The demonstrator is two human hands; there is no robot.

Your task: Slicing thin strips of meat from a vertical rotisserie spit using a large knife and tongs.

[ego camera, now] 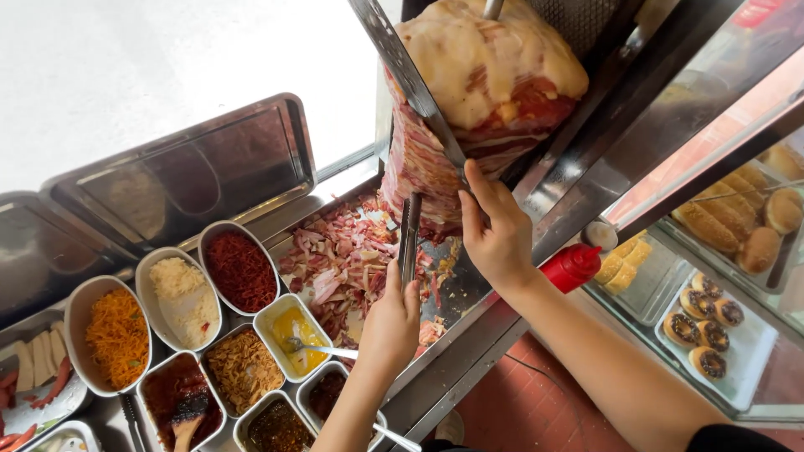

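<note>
At frame centre the left hand [392, 322] is closed around the tongs [409, 238], which point up toward the meat cone [477, 109] in the upper middle. The right hand [497, 234] grips the handle of a long knife [410, 79] whose blade lies against the cone's left face and runs out of the top edge. Below the cone a steel tray [456, 289] holds a heap of shaved meat [343, 264]. In the lower left stand oval tubs: shredded carrot [117, 335], pale grated filling [180, 289], dark red shreds [241, 269], yellow sauce [300, 335] with a spoon [322, 348] in it, fried crumbs [244, 368], and dark sauces [176, 398], one with a brush. Some tubs are cut off by the bottom edge. A red squeeze bottle [572, 266] sits just right of the right wrist. At right, behind glass, bread rolls [737, 222] and small round pastries [703, 331] lie on trays, blurred by reflections. The upper left is washed out white.
</note>
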